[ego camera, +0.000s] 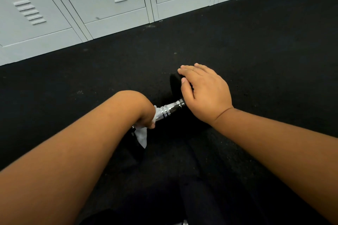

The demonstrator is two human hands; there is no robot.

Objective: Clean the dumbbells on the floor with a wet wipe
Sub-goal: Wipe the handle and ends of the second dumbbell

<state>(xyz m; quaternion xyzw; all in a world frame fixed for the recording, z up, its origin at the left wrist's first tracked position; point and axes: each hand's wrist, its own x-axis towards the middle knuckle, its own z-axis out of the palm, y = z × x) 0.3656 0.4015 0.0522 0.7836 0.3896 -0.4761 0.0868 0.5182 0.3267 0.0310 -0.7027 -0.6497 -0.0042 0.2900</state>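
A dumbbell [171,108] with a chrome handle and black heads lies on the black floor in the middle of the view. My left hand [140,109] is wrapped around the near part of the handle with a white wet wipe [142,136] held against it; a corner of the wipe hangs below the hand. My right hand [204,91] rests flat on top of the far black head [175,84], fingers together, thumb against its side. The near head is mostly hidden under my left forearm.
A row of pale grey lockers [113,5] runs along the far edge of the black rubber floor [256,51]. My dark-clothed legs fill the bottom centre of the view.
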